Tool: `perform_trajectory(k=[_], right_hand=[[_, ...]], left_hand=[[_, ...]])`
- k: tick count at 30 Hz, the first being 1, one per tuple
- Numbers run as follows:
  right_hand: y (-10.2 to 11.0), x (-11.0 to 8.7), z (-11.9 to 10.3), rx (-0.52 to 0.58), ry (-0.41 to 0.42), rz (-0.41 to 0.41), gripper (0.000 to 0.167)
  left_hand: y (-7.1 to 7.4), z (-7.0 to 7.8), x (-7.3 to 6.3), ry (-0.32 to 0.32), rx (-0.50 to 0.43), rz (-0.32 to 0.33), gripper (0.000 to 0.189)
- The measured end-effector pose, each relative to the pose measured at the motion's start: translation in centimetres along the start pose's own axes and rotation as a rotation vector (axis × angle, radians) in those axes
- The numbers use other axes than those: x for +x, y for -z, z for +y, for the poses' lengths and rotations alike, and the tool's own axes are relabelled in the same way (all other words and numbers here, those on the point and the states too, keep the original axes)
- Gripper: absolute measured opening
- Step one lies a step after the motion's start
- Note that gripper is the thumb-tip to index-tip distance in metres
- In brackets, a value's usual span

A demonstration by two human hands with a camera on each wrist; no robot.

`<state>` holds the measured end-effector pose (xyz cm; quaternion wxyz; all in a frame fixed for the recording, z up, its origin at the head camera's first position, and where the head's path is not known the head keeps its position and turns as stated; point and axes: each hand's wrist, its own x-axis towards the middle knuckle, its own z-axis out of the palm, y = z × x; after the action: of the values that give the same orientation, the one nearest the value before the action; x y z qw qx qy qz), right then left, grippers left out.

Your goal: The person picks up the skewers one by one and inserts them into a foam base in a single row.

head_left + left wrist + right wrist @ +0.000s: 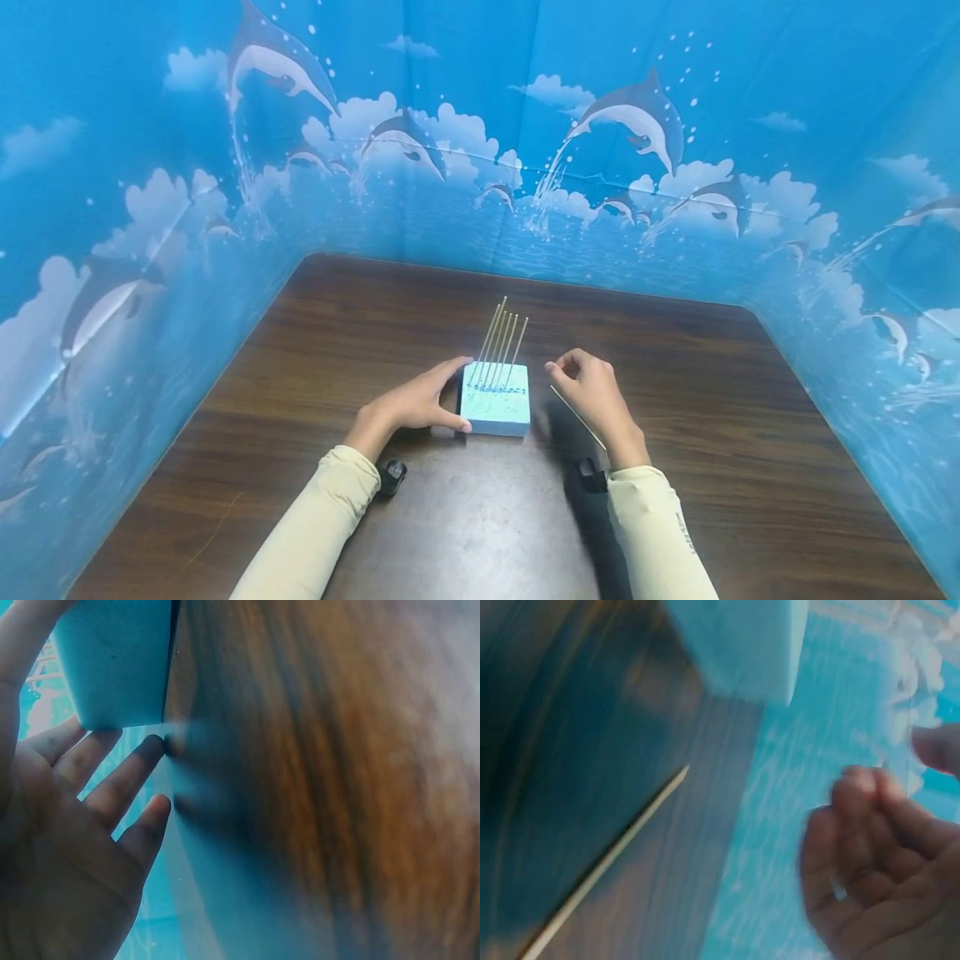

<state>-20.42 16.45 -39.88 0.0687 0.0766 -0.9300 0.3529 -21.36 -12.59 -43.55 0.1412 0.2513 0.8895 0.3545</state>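
A pale blue-green foam block sits on the table, and several thin wooden skewers stand up from its top, leaning slightly. At its left side my left hand holds the block, with thumb at the front corner and a finger at the back corner. The left wrist view shows other fingers spread past the block's edge. My right hand hovers right of the block, its fingers loosely bent and holding nothing visible. Beneath it a loose skewer lies on the table, apart from the fingers.
The brown wood-grain table extends around the block on all sides. Blue dolphin-print cloth hangs along its back and side edges. Black wrist straps show at both wrists.
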Motion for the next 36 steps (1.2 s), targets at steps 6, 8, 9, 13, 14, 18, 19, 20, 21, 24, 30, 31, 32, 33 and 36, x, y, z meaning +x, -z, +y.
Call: perform_trajectory(k=[6,8,9,13,14,18,19,20,21,24,30,31,32,33,36], right_hand=[[0.9,-0.6,3.4,-0.167,-0.088,-0.139,0.018],[0.9,-0.9,4.3,-0.204,-0.122,-0.179,0.018],[0.9,-1.0,4.5,-0.21,-0.151,-0.201,0.018],[0.8,-1.5,5.1,-0.212,-0.219,-0.278,0.022],[0.7,-1.5,5.2,-0.205,-0.222,-0.29,0.026],[0.6,-1.5,5.2,-0.195,-0.21,-0.32,0.039],[0.6,-1.5,5.1,-0.194,-0.211,-0.326,0.04],[0.5,-1.5,5.1,-0.202,-0.208,-0.331,0.04],[0.4,-1.4,5.0,-0.211,-0.202,-0.331,0.037],[0.4,-1.3,4.6,-0.212,-0.17,-0.292,0.031],[1.4,-0.3,1.0,-0.076,-0.011,0.009,0.006],[1.6,-0.2,0.3,-0.045,0.017,0.059,0.006],[1.7,0.0,-0.3,-0.022,0.049,0.11,0.005],[1.8,0.2,-0.9,0.005,0.08,0.157,0.005],[1.9,0.6,-2.5,0.084,0.156,0.261,0.004]], left_hand=[[-0.1,-0.4,0.0,-0.006,0.01,0.011,0.112],[-0.1,-0.4,0.0,-0.007,0.009,0.01,0.112],[0.0,-0.4,0.0,-0.006,0.009,0.009,0.112],[0.1,-0.3,-0.1,-0.002,0.006,0.01,0.112],[0.1,-0.4,-0.1,-0.001,0.008,0.011,0.112],[0.1,-0.4,0.0,-0.006,0.011,0.012,0.112],[0.1,-0.4,0.0,-0.007,0.01,0.011,0.112],[0.0,-0.5,-0.1,-0.005,0.013,0.009,0.111],[-0.1,-0.5,-0.1,-0.001,0.012,0.005,0.111],[-0.3,-0.5,-0.2,0.007,0.006,-0.003,0.111],[-0.4,-0.6,-0.1,-0.011,-0.006,0.001,0.111],[-0.3,-0.6,0.0,-0.009,-0.001,0.0,0.111],[-0.3,-0.7,0.0,-0.006,0.004,0.0,0.112],[-0.2,-0.6,0.1,-0.001,0.009,-0.002,0.112],[-0.2,-0.7,0.2,0.002,0.016,-0.011,0.113]])
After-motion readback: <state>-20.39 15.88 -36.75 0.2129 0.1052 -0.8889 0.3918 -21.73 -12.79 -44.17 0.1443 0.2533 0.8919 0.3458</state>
